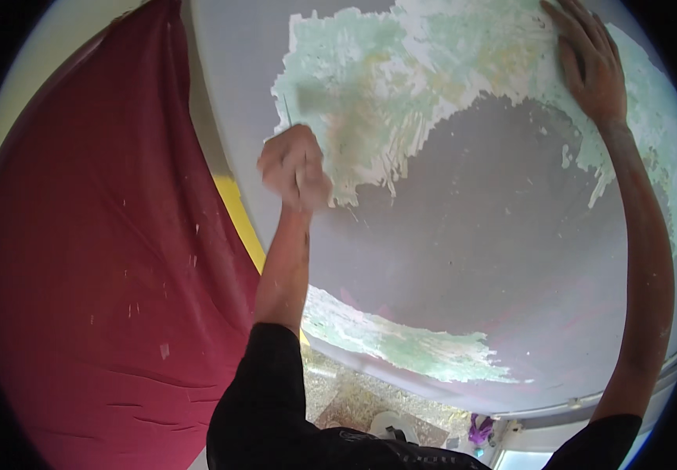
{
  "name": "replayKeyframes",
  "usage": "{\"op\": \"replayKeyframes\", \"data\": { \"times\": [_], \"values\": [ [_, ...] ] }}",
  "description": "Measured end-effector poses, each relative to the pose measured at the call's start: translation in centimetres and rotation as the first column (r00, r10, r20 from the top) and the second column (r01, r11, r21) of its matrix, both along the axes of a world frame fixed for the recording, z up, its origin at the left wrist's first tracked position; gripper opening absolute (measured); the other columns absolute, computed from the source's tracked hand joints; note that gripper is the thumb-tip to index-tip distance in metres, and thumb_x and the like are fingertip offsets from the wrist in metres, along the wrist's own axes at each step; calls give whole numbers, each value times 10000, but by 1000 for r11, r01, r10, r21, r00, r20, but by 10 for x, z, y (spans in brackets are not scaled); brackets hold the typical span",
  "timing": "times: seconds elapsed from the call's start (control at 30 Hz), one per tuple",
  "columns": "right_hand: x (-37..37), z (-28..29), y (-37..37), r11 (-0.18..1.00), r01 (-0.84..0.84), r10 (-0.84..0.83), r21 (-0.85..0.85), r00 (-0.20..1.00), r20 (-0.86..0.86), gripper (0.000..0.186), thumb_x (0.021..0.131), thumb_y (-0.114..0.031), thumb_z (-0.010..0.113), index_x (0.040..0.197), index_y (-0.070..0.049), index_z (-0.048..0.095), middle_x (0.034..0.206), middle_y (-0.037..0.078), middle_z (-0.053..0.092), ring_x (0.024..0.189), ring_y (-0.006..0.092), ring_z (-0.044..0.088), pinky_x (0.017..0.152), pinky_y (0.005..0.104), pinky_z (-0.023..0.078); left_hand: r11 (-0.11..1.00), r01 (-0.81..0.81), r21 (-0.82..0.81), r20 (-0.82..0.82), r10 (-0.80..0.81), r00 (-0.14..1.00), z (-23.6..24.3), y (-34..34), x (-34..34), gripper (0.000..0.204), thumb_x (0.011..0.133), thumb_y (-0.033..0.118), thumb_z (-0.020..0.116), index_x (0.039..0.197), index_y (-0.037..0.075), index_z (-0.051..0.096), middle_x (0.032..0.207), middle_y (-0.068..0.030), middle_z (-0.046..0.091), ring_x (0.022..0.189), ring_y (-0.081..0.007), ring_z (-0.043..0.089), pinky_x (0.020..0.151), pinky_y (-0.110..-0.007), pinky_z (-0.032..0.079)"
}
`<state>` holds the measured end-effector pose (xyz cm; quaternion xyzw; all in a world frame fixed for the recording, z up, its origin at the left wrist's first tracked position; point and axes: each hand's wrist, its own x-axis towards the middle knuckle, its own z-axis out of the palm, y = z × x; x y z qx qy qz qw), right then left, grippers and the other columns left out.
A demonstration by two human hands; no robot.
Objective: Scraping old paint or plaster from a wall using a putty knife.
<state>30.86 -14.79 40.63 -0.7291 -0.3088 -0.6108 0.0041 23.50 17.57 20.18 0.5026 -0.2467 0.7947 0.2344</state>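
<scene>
My left hand [295, 166] is closed in a fist in front of the grey wall [471, 235]. From the top of that fist sticks up a thin scraper blade [287, 110], seen almost edge-on and blurred; its handle is hidden in my fingers. Behind it spreads a large ragged patch of pale green and white [401, 94], where the grey coat is gone. At the upper right, my right hand [591, 70] rests against the patch with its fingers stretched out, holding nothing. A second, narrower stripped band [409, 345] runs along the lower wall.
A dark red sheet [103, 258] with pale flecks hangs along the left side. Beside it runs a yellow strip [240, 219]. Below, flakes cover the floor [346, 399], where a purple bag-like thing [480, 429] lies.
</scene>
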Motion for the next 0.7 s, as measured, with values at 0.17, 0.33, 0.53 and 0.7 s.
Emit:
{"op": "replayKeyframes", "data": {
  "times": [0.17, 0.33, 0.53, 0.7],
  "values": [
    [8, -4, -1, 1000, -10, 10, 21, 1000, -21, 396, 855, -62, 493, 1232, -24, 610, 1407, 179, 512, 1398, 317, 379, 1193, 477, 219, 839, -524, -148, -88, 516, 852, -42, 98, 6, 272, 803, 100, 561, 555, 74, 452, 552, -43, 481, 456, -180, 413, 447, -324, 285],
    [3, 3, -13, 1000, -24, 25, -16, 997, 76, 396, 856, -69, 487, 1230, -14, 606, 1402, 184, 513, 1396, 340, 374, 1188, 482, 221, 920, -390, -38, -197, 376, 906, -9, 34, -9, 119, 661, -49, 586, 613, 16, 498, 603, -94, 494, 527, -186, 485, 476, -278, 326],
    [8, 0, -2, 1000, 15, -16, 13, 1000, 25, 391, 860, -72, 486, 1226, -1, 603, 1406, 199, 506, 1400, 345, 368, 1186, 481, 221, 969, 245, 17, 47, -246, 968, 33, -50, -47, 122, 577, 30, 460, 565, 35, 338, 547, -46, 326, 465, -158, 348, 441, -260, 335],
    [59, 14, -34, 968, -85, 174, -235, 904, 390, 440, 952, -108, 476, 1378, -198, 543, 1489, 22, 453, 1421, 226, 357, 1171, 431, 276, 996, -79, 34, -232, 85, 969, -14, 17, 12, 209, 743, 104, 464, 558, 34, 397, 542, -13, 439, 477, -169, 427, 479, -282, 401]
  ]
}}
